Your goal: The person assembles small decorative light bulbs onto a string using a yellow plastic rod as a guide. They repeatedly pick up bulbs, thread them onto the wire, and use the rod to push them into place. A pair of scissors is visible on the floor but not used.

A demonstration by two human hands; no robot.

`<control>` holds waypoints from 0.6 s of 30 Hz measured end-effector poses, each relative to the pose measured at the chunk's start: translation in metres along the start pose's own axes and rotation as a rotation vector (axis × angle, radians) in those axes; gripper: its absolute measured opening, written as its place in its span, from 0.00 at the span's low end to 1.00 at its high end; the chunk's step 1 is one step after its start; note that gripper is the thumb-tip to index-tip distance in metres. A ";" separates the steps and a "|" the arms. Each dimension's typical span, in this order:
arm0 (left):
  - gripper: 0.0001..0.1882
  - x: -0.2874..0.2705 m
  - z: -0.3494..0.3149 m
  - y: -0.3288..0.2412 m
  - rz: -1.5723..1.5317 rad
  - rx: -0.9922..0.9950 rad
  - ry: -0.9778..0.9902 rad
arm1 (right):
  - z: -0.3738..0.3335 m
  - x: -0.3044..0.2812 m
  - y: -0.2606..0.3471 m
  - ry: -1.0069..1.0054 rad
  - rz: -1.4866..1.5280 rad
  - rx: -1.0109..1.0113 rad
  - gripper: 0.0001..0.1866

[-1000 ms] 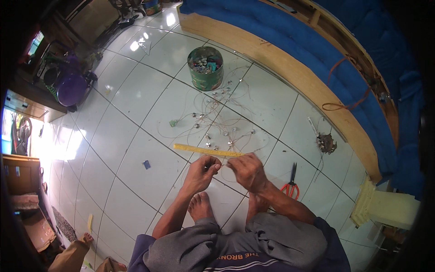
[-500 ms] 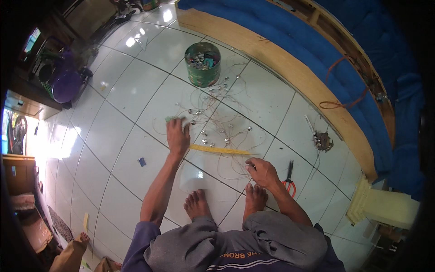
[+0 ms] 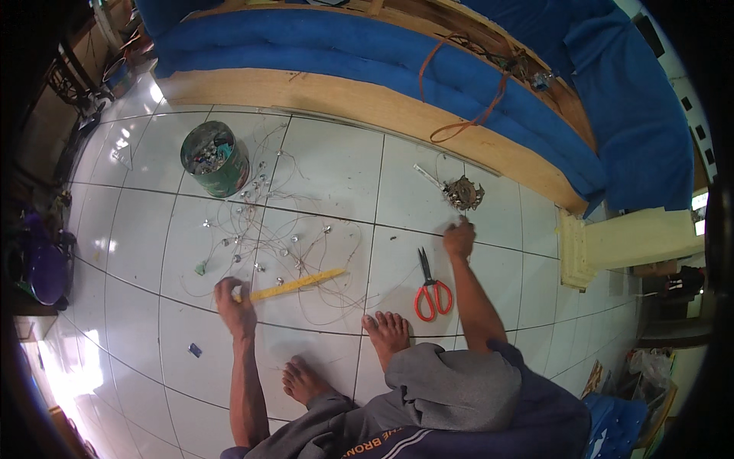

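My left hand (image 3: 233, 303) rests on the white tiled floor (image 3: 329, 176), fingers closed on the left end of a yellow ruler (image 3: 300, 284). The ruler lies across a tangle of thin wires with small bulbs (image 3: 264, 233). My right hand (image 3: 459, 238) is stretched out to the right, fingertips down on the floor just below a small metal bundle of parts (image 3: 463, 193). Whether it holds anything I cannot tell. Red-handled scissors (image 3: 430, 287) lie between my arms, near my bare feet (image 3: 388, 334).
A green tin can (image 3: 215, 157) with small parts stands at the far left of the wires. A wooden board (image 3: 367, 107) and blue cushions (image 3: 367, 46) line the far side, with an orange cord (image 3: 466, 99). A pale yellow foam block (image 3: 612, 241) lies right.
My view has swung right. My left hand came back from the wires to the ruler's left end. My right hand left the ruler and reached far right toward the metal bundle.
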State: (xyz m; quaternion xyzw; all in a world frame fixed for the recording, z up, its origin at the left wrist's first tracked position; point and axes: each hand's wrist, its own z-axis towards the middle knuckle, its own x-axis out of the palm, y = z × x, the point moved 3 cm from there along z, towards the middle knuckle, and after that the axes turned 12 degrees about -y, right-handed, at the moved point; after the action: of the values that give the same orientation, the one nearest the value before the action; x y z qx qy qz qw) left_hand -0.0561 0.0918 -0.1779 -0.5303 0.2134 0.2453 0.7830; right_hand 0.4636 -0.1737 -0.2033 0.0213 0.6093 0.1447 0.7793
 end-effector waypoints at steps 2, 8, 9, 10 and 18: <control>0.08 -0.030 0.006 0.002 -0.024 -0.149 -0.146 | 0.020 0.008 -0.033 -0.042 -0.131 0.082 0.26; 0.08 -0.095 0.007 -0.005 -0.355 -0.489 -0.388 | 0.021 0.019 -0.034 0.031 -0.023 -0.178 0.13; 0.08 -0.094 0.006 -0.011 -0.435 -0.578 -0.323 | 0.009 0.015 -0.012 0.009 0.160 -0.215 0.11; 0.08 -0.095 0.005 -0.022 -0.536 -0.604 -0.249 | -0.008 0.010 0.012 0.025 0.290 -0.191 0.10; 0.24 -0.055 -0.007 -0.184 -0.221 0.223 0.405 | -0.194 -0.166 0.207 0.694 1.071 -1.104 0.07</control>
State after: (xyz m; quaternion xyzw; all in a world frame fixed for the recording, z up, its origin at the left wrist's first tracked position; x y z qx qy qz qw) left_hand 0.0119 0.0184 -0.0140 -0.4993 0.3322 0.0218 0.7999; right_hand 0.2009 -0.0451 -0.0528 -0.1220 0.5638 0.7701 0.2724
